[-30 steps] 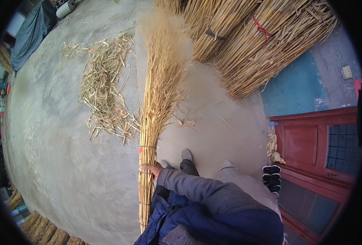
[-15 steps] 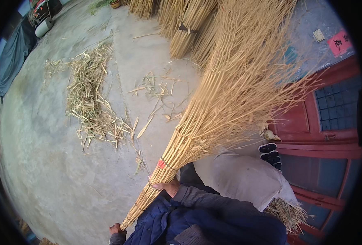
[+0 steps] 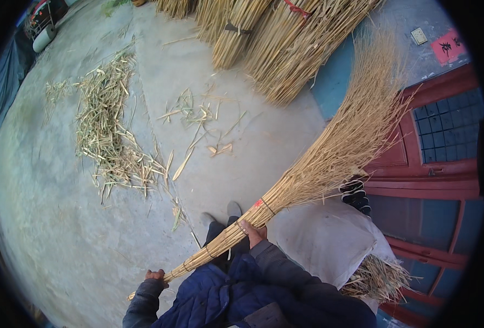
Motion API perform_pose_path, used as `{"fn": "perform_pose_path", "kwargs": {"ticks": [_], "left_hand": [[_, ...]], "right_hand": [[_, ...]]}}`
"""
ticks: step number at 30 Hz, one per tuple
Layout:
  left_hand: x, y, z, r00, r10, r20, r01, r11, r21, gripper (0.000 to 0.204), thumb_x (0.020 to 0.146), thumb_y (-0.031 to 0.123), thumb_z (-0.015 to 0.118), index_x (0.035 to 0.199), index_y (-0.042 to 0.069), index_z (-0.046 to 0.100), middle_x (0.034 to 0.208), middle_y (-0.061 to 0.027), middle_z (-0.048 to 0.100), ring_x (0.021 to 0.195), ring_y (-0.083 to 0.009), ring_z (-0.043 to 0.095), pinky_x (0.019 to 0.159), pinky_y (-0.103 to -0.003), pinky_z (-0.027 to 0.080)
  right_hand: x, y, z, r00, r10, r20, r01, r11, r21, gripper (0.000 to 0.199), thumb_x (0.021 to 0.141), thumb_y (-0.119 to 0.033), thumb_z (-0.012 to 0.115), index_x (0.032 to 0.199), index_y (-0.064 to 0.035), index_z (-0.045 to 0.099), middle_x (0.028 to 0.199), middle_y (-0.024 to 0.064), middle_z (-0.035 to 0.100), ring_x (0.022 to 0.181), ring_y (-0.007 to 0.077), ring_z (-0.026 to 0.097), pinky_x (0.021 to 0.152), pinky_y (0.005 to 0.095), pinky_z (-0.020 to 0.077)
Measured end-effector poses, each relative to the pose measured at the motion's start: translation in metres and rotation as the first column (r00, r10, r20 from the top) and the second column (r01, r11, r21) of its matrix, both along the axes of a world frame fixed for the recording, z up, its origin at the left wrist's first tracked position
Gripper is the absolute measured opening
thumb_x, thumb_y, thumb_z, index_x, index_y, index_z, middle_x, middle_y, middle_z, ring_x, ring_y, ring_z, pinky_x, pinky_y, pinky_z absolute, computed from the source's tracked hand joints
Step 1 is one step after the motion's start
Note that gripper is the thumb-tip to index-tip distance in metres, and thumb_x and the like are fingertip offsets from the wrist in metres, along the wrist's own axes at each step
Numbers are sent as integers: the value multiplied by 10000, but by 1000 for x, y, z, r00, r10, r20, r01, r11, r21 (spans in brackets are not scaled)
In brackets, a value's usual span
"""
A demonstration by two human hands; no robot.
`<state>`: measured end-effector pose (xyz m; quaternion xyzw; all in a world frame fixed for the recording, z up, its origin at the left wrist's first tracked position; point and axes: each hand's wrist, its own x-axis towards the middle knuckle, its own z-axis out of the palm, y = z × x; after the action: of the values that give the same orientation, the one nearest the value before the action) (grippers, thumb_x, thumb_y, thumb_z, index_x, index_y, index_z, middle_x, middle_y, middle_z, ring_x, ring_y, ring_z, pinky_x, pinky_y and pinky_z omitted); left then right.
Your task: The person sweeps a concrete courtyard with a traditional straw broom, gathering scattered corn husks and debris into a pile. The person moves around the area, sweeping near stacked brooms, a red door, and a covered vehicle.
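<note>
A long straw broom [image 3: 313, 169] slants across my body, its brushy head fanned toward the upper right and its handle at the lower left. Dark bands bind the handle, and a small red patch marks the band near the head. My right hand [image 3: 254, 234] is closed around the handle just below that patch. Farther down, my left hand [image 3: 155, 276] grips close to the handle's end, which sticks out past it. The fingers of both hands are partly hidden. My feet [image 3: 234, 209] stand on the floor beyond the broom.
Bound stalk bundles [image 3: 285, 49] lie at the far side against a wall. Dry leaf scraps [image 3: 108, 109] are heaped on the concrete floor at left. At right are a pale sack [image 3: 318, 240] with cut stalks spilling out, dark shoes [image 3: 355, 197] and a red door [image 3: 395, 150].
The broom has swung right and tilted lower, and its head now looks narrower. Both hands have kept their grip. More of the far stalk bundles shows, and my feet have come into sight.
</note>
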<state>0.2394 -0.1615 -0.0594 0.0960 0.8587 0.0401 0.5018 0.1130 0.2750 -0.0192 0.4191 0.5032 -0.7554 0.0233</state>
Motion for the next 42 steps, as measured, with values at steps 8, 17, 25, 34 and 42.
{"fn": "perform_pose_path", "kwargs": {"ticks": [8,17,25,34,42], "left_hand": [[-58,182,17,926,234,295,-293,940,173,520,657,460,664,1014,86,615,906,-172,666,899,-357,624,810,-407,488],[52,143,106,822,464,331,-461,883,-91,567,612,505,696,993,89,640,912,-153,672,891,-314,639,820,-381,485],[248,31,231,744,652,145,-561,727,-395,673,683,534,698,1167,89,559,1060,-212,630,1032,-332,598,884,-448,458],[358,-20,279,829,559,9,-499,747,-440,531,718,463,678,1070,78,575,951,-230,639,933,-376,613,776,-467,500],[348,-127,216,918,295,-265,-385,826,-412,465,650,422,707,908,55,580,774,-190,643,766,-361,631,847,-475,437]], "right_hand": [[-70,171,-143,939,-43,342,29,999,46,463,750,-230,702,1062,61,524,959,117,609,821,201,616,678,349,525],[2,99,-166,792,267,550,-246,963,-113,529,696,-246,743,1093,57,571,1033,164,632,905,246,627,768,356,517],[95,-94,-89,499,688,527,-465,726,-507,615,681,-438,746,1083,7,611,1065,182,624,894,275,628,768,396,511],[177,-170,-25,521,841,144,-701,518,-491,455,674,-409,773,892,-19,686,843,84,686,755,183,640,654,344,509],[188,-159,17,850,526,-10,-410,651,-639,358,729,-261,772,987,-52,637,953,39,667,877,156,631,786,314,517]]}}
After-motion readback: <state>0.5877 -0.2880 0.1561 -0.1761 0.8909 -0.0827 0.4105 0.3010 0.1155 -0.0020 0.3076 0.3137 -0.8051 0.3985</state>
